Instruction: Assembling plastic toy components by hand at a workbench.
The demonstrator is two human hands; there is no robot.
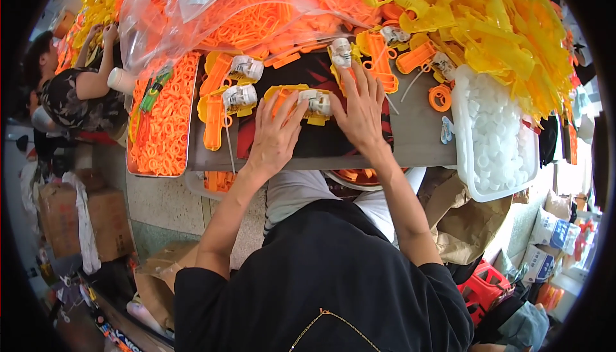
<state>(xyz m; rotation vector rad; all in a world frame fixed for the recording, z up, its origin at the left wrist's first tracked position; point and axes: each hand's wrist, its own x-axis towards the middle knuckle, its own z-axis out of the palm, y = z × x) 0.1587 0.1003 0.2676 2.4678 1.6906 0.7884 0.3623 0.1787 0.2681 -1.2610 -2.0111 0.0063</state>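
Toy shell (316, 102) at twelve o'clock may skid if my spread right fingers (363, 90) bump it, my left fingers' (293, 119) grip unclear.

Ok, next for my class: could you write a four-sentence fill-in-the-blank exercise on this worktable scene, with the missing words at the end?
1. The hand nearer the tray of orange rings is the person's ____ one.
2. That hand touches a piece lying on a red-patterned cloth whose main colour is ____.
3. The tub holds small pieces coloured ____.
4. The large heap of plastic parts behind the tub is ____.

Missing words: left; black; white; yellow.
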